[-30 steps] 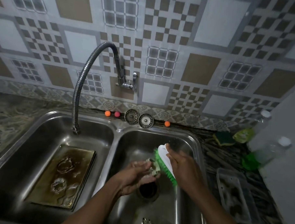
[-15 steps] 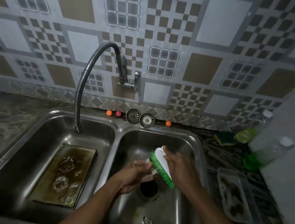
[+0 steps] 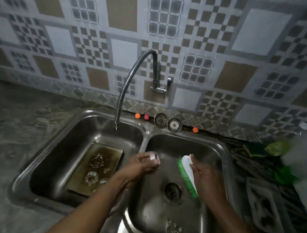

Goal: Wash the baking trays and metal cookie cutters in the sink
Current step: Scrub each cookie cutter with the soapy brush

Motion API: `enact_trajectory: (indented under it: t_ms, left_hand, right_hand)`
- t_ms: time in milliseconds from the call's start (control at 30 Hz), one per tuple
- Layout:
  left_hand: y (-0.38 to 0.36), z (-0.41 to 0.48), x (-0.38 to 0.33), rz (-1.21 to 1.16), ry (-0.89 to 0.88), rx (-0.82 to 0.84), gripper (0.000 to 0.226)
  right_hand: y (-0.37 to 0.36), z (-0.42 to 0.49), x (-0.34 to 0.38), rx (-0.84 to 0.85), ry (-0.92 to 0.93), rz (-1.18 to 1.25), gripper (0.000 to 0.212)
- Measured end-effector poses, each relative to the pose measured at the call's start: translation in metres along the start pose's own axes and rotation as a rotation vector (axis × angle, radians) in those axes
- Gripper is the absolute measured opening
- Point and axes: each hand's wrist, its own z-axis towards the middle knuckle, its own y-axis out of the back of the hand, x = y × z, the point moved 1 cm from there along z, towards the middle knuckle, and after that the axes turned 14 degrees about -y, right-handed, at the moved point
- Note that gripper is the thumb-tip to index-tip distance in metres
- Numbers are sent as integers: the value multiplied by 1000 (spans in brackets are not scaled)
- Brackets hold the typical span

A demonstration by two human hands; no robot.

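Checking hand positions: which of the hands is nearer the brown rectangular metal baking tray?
Left. The left hand is just right of the baking tray; the right hand is farther right.

The two hands are separating over the right basin. The left hand [image 3: 143,164] is carrying the small metal cookie cutter [image 3: 153,157] away from the brush [image 3: 187,176], up and leftward to the divider between the two basins of the sink [image 3: 146,132]. The right hand [image 3: 206,173] is drawing the brush toward the basin's right edge, so bristles and cutter are no longer touching, and the drain [image 3: 172,191] is now showing between them.
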Motion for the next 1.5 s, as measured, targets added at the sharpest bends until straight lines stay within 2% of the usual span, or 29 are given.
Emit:
enact_trajectory:
  t_ms: [67, 133, 300, 367, 467, 567, 700, 833, 933, 1100, 1200, 1267, 1400, 1500]
  left_hand:
    - [38, 0, -9, 157, -39, -89, 46]
    - [84, -2, -15, 410, -73, -129, 55]
    - [180, -12, -32, 952, -67, -130, 48]
    - [203, -10, -29, 1131, -43, -47, 44]
    - [225, 9, -9, 1261, 9, 116, 34]
    - [238, 26, 13, 1393, 33, 189, 23]
    - [248, 35, 36, 1465, 19, 246, 25]
    - [244, 37, 40, 1469, -29, 280, 13]
    - [245, 39, 43, 1461, -35, 273, 17]
    - [237, 33, 32, 1452, 7, 215, 16]
    - [198, 23, 14, 1522, -205, 184, 30]
    - [165, 18, 7, 1459, -345, 172, 41]
    - [97, 9, 13, 1343, -439, 238, 44]
    - [42, 4, 25, 1355, -496, 374, 43]
  right_hand:
    - [-12, -7, 7, 23, -53, 55, 34]
    - [-24, -14, 15, 16, -106, 98, 34]
    - [-51, -30, 35, 41, -292, 79, 33]
    - [-58, -38, 45, 30, -337, 110, 33]
    - [-72, -48, 59, -6, -394, 147, 31]
    - [-82, -59, 63, -43, -471, 160, 32]
    - [-86, -71, 57, -34, -569, 70, 37]
    - [-84, -74, 58, -91, -573, 8, 34]
    - [-85, -73, 55, -100, -562, -40, 38]
    - [-90, -70, 50, -116, -561, -7, 33]
    - [-87, -68, 45, -104, -525, -11, 35]
    - [-82, -68, 40, -98, -502, -19, 36]
    - [-64, -68, 20, -87, -500, 7, 37]
    - [-49, -67, 2, -74, -490, 57, 35]
